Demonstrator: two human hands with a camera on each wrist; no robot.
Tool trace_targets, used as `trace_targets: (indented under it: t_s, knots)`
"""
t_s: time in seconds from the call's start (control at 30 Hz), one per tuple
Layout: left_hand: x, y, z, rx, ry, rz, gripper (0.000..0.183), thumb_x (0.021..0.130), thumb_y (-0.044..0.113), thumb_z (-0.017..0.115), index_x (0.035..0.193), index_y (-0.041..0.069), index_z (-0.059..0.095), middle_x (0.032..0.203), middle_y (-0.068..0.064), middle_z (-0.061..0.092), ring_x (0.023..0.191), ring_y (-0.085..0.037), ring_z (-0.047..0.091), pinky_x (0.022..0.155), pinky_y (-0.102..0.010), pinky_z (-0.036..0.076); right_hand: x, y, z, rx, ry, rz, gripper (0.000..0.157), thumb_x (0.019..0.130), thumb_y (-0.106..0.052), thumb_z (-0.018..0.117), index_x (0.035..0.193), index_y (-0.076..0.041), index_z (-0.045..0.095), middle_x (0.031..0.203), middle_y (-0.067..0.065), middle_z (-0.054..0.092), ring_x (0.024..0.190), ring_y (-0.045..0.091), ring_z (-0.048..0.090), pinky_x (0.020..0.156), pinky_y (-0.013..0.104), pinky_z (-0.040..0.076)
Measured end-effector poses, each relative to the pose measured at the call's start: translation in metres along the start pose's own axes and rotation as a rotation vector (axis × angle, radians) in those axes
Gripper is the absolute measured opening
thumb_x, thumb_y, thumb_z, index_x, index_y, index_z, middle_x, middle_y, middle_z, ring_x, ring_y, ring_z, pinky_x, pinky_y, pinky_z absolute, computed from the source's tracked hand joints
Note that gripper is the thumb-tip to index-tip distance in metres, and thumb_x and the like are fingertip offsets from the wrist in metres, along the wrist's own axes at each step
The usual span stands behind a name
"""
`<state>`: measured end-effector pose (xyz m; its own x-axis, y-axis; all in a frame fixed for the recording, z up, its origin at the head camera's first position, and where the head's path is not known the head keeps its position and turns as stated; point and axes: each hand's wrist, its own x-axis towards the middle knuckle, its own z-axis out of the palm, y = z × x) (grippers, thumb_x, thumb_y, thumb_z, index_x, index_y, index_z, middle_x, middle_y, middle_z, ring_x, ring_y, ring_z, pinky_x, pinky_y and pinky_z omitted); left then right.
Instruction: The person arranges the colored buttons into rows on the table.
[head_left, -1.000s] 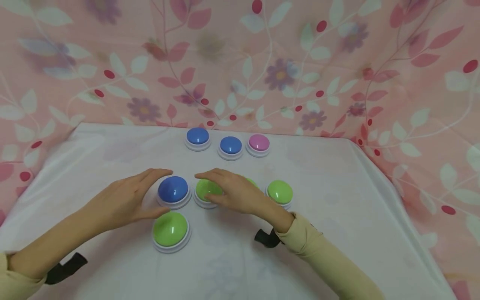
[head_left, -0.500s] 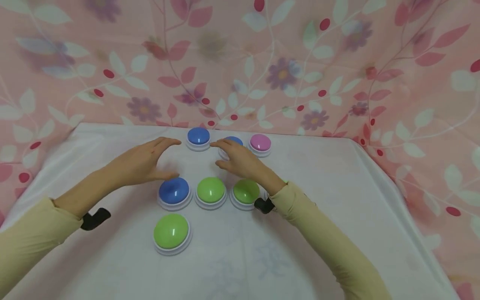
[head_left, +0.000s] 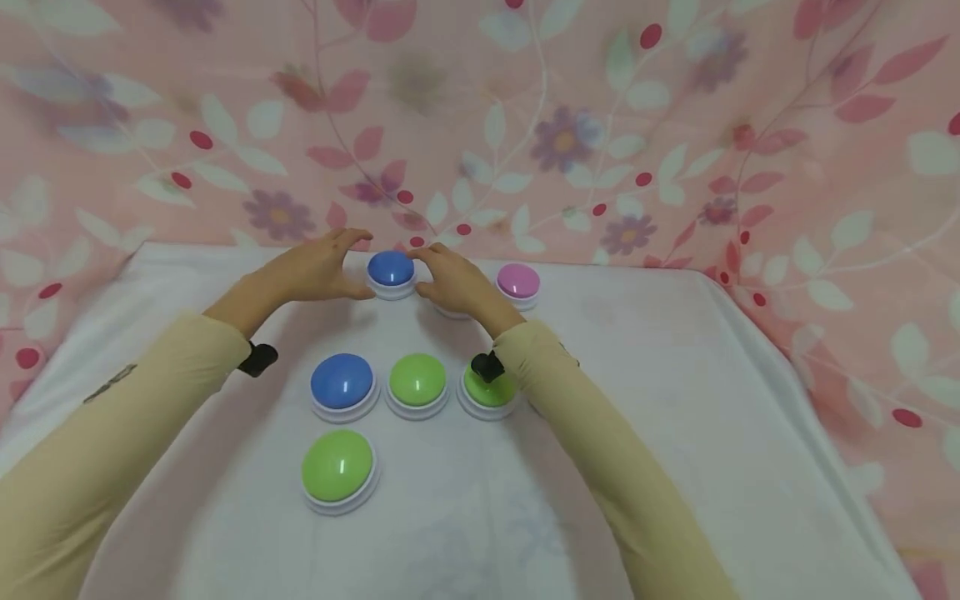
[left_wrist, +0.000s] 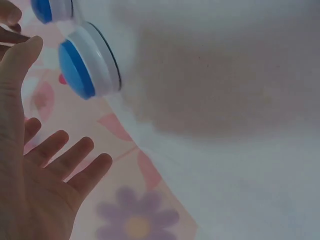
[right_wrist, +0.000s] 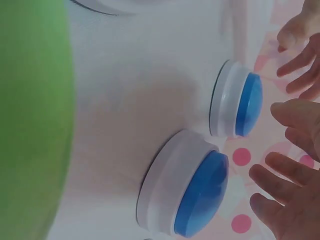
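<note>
A blue dome button [head_left: 391,269] on a white base stands near the back edge of the white-covered table, between my two hands. My left hand [head_left: 318,267] hovers at its left side, thumb and fingers spread apart; the left wrist view shows a gap between these fingers and the blue button [left_wrist: 77,70]. On the other side, my right hand [head_left: 456,287] is held over a second blue button [right_wrist: 202,192], which it mostly hides in the head view. Neither hand grips anything. A pink button [head_left: 518,282] sits just right of the right hand.
Closer in stand another blue button [head_left: 342,382], a green button [head_left: 417,380] and a second green one [head_left: 482,398] partly behind the right wrist's black mount [head_left: 487,367]. A larger-looking green button [head_left: 337,465] sits in front. Floral pink cloth [head_left: 450,108] hangs behind the table.
Both hands have moved away from the body, from the middle row of buttons to the back row, and now flank the back left blue button. The buttons appear unmoved.
</note>
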<state>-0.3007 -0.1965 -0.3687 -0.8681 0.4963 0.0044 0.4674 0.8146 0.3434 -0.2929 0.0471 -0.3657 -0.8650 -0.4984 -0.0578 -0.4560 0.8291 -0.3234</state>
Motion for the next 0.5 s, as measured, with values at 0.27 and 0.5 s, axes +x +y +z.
trace_targets:
  t_s: [0.27,0.5]
  knots:
    - [0.031,-0.023,0.003,-0.045,-0.088,-0.09,0.102,0.077,0.05,0.079,0.152,0.003,0.027,0.15,-0.029,0.037,0.136,-0.047,0.039,0.11,-0.063,0.031,0.02,-0.004,0.013,-0.032,-0.102,-0.03,0.059,0.097,-0.022,0.057,0.153,-0.015,0.038,0.153,0.012,0.039,0.136,0.027,0.045,0.112,0.042,0.039]
    - [0.048,-0.008,0.021,-0.029,-0.144,-0.043,0.092,0.079,0.042,0.079,0.148,0.002,0.035,0.152,-0.024,0.037,0.139,-0.04,0.035,0.113,-0.056,0.032,0.02,-0.01,0.021,-0.037,-0.161,-0.008,0.058,0.097,-0.016,0.056,0.153,-0.013,0.038,0.154,0.013,0.038,0.139,0.026,0.042,0.115,0.04,0.035]
